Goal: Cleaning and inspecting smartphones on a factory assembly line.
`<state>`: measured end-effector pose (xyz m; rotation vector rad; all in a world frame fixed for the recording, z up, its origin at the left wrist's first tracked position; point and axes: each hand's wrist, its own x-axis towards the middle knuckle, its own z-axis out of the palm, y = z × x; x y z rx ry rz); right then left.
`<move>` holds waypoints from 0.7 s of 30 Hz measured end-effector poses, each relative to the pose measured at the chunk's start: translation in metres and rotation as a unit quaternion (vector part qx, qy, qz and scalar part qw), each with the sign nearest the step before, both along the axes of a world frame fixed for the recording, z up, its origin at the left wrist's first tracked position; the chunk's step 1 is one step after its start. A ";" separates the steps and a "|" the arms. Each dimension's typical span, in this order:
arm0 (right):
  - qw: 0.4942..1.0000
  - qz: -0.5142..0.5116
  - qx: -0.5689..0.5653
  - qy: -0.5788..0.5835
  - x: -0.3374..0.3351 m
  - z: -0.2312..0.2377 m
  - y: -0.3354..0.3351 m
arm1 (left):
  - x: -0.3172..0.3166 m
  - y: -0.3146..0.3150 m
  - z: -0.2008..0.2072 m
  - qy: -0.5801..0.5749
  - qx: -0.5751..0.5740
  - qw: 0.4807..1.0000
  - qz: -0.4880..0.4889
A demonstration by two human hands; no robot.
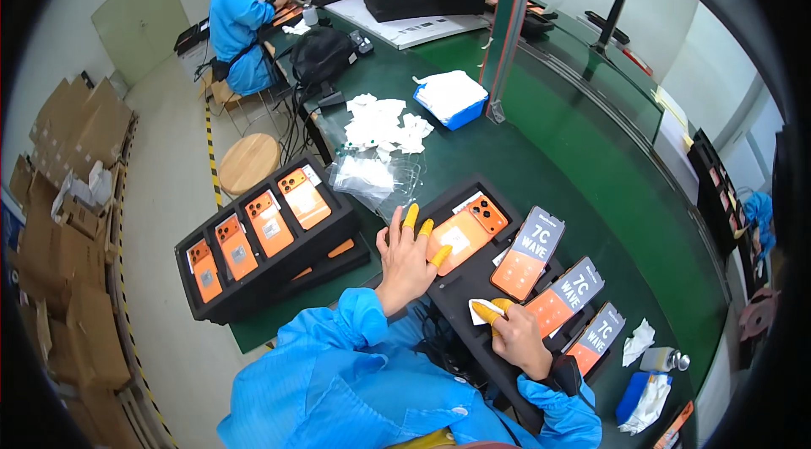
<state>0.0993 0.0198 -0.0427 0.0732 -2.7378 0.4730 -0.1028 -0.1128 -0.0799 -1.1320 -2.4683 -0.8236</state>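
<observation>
At your left hand (405, 267): fingers are standing apart, yellow finger cots (411, 215) are capping them, and your thumb is resting at the edge of an orange phone (462, 239).
Orange phone: it's lying back up in a black foam tray (465, 284), right beside those fingers, its camera block (487, 214) pointing away from you.
Right pinch: your right hand (519, 341) is clamping a white wipe (479, 312) between cotted fingertips.
Grey-and-orange panels: three (529, 253) are lining up along the tray's right side, the nearest ones sitting just beside your right hand.
Left-hand foam block (253, 293): four more orange phones (272, 223) are lying there, backs showing.
Green table (498, 157): a clear plastic bag (372, 177) and loose white cloths (384, 124) are lying beyond, near a blue box (467, 116).
Far end: a co-worker (241, 22) in blue is sitting.
</observation>
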 end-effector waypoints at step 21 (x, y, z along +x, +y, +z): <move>0.995 -0.054 -0.076 -0.043 0.041 0.004 -0.002 | 0.044 -0.007 0.030 -0.021 -0.062 0.994 -0.091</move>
